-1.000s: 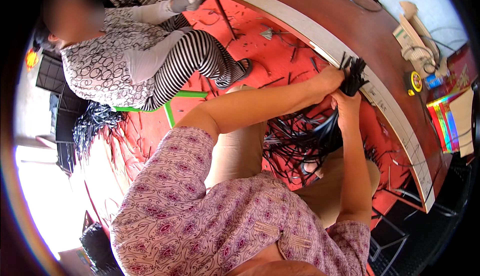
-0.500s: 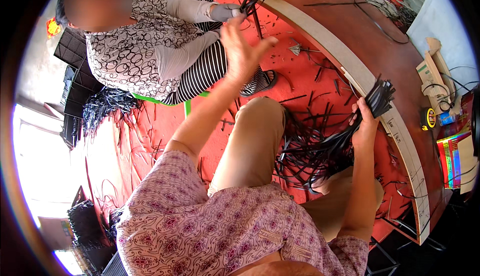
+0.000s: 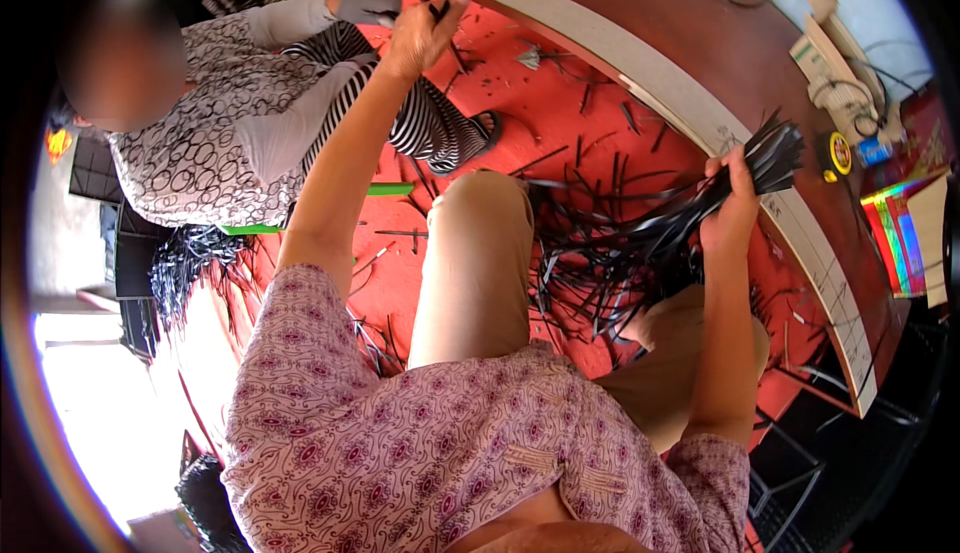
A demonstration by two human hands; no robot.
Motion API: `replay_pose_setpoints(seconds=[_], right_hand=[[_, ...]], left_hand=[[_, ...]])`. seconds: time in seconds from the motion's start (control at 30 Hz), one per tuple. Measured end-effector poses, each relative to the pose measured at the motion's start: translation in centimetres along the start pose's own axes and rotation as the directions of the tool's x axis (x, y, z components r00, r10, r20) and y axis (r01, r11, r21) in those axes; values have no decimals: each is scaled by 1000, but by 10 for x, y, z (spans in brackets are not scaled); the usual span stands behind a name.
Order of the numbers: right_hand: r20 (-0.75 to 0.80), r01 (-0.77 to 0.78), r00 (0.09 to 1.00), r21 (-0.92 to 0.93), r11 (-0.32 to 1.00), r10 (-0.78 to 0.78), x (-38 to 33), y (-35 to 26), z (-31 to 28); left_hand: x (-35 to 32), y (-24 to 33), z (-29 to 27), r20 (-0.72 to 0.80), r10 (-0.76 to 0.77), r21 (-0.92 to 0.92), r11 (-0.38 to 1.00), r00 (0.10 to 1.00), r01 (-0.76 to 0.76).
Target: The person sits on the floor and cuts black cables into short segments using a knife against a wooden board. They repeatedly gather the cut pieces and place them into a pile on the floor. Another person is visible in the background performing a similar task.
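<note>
My right hand [image 3: 730,208] is closed round a thick bundle of flat black strips [image 3: 775,158]. The bundle's cut ends fan out over the curved pale edge board, and its long tails hang down in a tangle beside my knee. Stretched out to the far left, my left hand [image 3: 420,41] has its fingers curled, and a bit of black strip shows between thumb and fingers. Right beside it is a co-worker's grey-gloved hand [image 3: 370,5]; how the two hands share the strips there is partly hidden.
A co-worker in a patterned top [image 3: 200,153] sits at the left on a green stool [image 3: 390,190]. Black scraps litter the red floor [image 3: 540,103]. On the brown table [image 3: 700,43] are a yellow tape measure [image 3: 835,156] and torn cardboard [image 3: 835,63]. More strips [image 3: 200,263] lie heaped behind the stool.
My left hand, open and spread before, has closed at the co-worker's glove. The view has shifted, so the scene sits farther left. My right hand still grips the bundle.
</note>
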State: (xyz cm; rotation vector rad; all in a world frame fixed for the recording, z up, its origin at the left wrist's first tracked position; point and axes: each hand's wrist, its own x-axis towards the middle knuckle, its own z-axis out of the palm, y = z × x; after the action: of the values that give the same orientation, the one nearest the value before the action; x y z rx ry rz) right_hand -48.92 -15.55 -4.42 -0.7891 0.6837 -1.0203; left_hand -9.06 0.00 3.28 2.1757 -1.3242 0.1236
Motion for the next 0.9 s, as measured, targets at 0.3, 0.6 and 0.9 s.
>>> replay_pose_setpoints(seconds=[0.3, 0.6, 0.9], right_hand=[[-35, -1, 999, 202, 979, 8, -8, -30, -55], [165, -148, 981, 275, 950, 105, -46, -58, -81], [95, -9, 996, 127, 992, -3, -71, -56, -76]], left_hand=[[-53, 214, 130, 392, 308, -67, 949, 867, -307], [-98, 271, 228, 377, 372, 14, 913, 848, -407], [-110, 277, 230, 424, 361, 48, 907, 831, -419]])
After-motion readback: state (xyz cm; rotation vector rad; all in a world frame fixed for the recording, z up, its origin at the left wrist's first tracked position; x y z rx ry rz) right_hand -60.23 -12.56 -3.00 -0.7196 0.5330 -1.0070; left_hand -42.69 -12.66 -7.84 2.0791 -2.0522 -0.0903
